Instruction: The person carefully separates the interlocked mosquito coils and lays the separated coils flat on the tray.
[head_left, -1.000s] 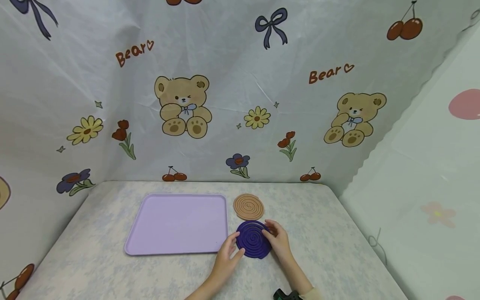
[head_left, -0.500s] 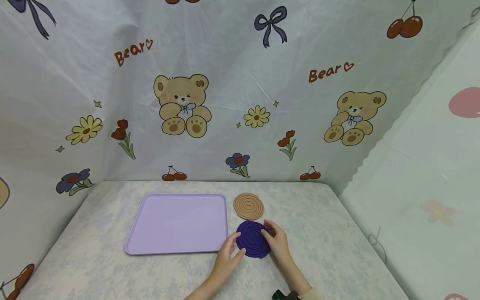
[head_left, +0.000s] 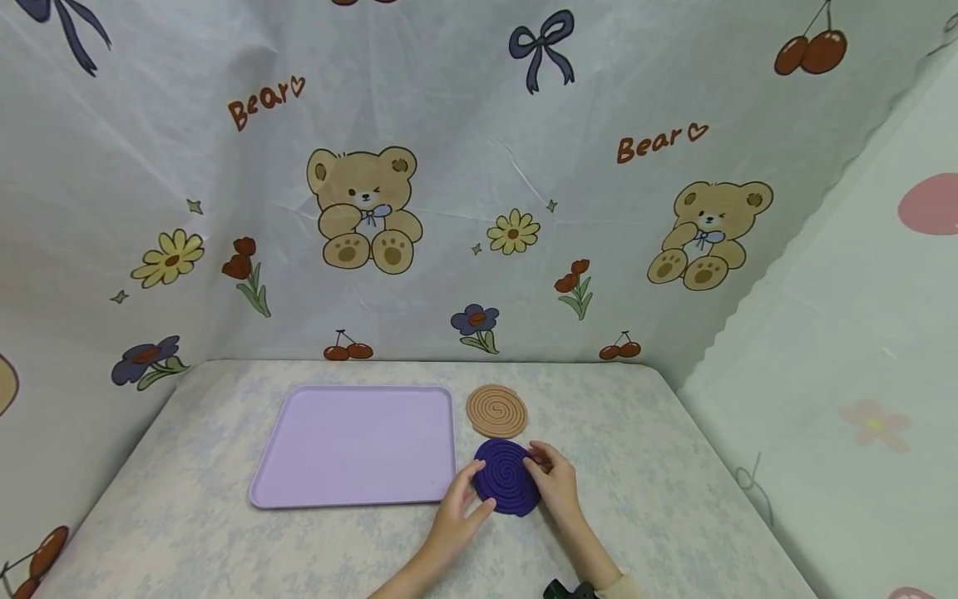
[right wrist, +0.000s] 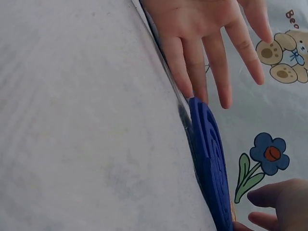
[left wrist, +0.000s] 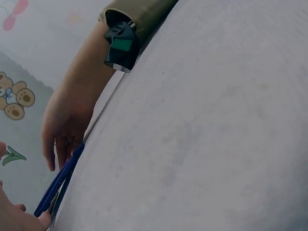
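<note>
A flat, round dark blue spiral coil (head_left: 506, 478) lies on the table between my two hands. My left hand (head_left: 454, 509) is at its left edge, fingers extended and thumb spread toward the near side. From the right, my right hand (head_left: 555, 481) touches the rim, its thumb over the edge of the coil. In the left wrist view the right hand (left wrist: 70, 115) reaches down to the coil's edge (left wrist: 60, 180). The right wrist view shows the left hand (right wrist: 199, 43) with straight fingers at the upper end of the coil (right wrist: 209, 163).
A similar tan spiral coil (head_left: 496, 411) lies just behind the blue one. To the left is a shallow lilac tray (head_left: 258, 491), its right edge close to my left hand. Behind the table (head_left: 644, 499) hangs a bear-print cloth (head_left: 434, 108).
My left hand and the blue coil have shifted very slightly to the right. The right hand keeps nearly the same pose; the tan coil and tray stay in place.
</note>
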Available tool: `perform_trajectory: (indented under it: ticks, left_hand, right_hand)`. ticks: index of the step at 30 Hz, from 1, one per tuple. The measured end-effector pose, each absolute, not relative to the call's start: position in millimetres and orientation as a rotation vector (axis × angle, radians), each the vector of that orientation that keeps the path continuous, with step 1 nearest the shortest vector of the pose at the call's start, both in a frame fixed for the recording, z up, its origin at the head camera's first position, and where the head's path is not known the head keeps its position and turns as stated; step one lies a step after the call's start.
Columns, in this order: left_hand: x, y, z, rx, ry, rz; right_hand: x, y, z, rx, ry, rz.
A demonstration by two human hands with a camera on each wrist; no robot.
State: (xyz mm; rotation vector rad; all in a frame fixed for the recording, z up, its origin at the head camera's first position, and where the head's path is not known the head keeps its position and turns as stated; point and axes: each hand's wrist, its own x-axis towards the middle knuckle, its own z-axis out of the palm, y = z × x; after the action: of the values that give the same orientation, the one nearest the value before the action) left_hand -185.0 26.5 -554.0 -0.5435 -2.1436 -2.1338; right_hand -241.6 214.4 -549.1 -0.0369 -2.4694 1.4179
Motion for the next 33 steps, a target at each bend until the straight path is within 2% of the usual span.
perform_trajectory:
  ticks: [11,33]
  left_hand:
    - [-189.0,27.8,-554.8,-0.349,-1.989,-2.257]
    - [-188.5,25.0,-553.3,-0.355,-2.004,-2.213]
  right_hand:
    - [-242.5,213.3,-549.2,-0.078,-2.447,1.588]
    - [-240.9,213.1,-544.3,-0.058,-2.375,1.852]
